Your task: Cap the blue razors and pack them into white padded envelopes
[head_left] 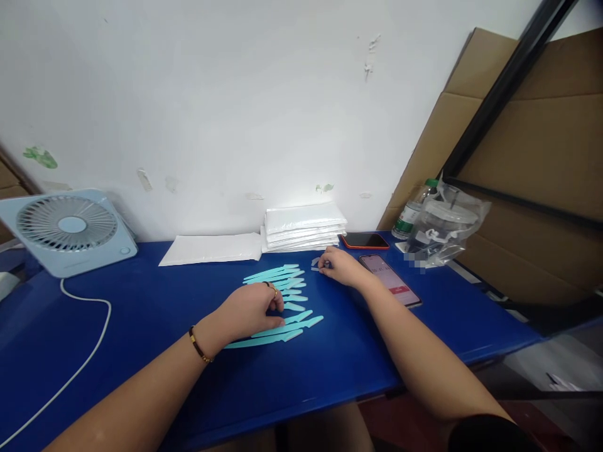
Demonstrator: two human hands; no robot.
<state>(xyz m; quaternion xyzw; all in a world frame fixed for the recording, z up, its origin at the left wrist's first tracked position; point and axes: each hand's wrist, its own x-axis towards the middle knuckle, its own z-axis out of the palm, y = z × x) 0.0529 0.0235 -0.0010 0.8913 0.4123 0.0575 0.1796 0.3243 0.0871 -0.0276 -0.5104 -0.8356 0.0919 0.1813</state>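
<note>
Several thin teal strips [282, 295] lie fanned out on the blue table [141, 314]. My left hand [252, 311], with a ring and a bracelet, rests on the strips with its fingers curled over them. My right hand [340, 266] lies farther back and to the right, its fingertips pinching a small pale piece [315, 263] against the table. What that piece is, I cannot make out.
A stack of white packets [304, 226] and a flat white packet [211, 249] lie by the wall. Two phones [365, 240] [391, 280] sit at the right, beside a bottle [414, 210] and a clear bag [445, 226]. A small fan [66, 229] with a white cord [89, 339] stands at the left. Cardboard [541, 144] leans at the right.
</note>
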